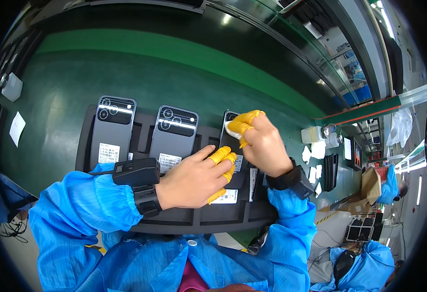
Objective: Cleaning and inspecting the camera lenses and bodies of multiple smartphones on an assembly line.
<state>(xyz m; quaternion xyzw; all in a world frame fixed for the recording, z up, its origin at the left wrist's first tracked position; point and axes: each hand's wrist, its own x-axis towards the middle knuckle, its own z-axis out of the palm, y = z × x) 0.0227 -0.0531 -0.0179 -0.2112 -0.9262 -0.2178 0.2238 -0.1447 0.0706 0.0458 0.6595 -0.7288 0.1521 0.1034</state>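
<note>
Three grey phones lie back up in a row in a black tray [162,225]: a left phone [107,134], a middle phone [172,141] and a right phone [228,138]. Each back has a dark camera panel, and white labels show near their lower ends. Yellow finger cots cover several fingertips on both hands. My right hand [262,143] pinches a small white wipe [232,130] against the right phone's camera panel, partly hiding it. Over that phone's lower part lies my left hand [194,175], fingers stretched out. Below it, a white label [228,196] shows in the tray.
The tray sits on a green worktable [57,73]. At right are clear bottles [313,135], white wipes [306,154] and a dark stack [331,172]. On the left lie a white paper [17,128] and a clear container [12,87]. Another person's arm shows at the far left.
</note>
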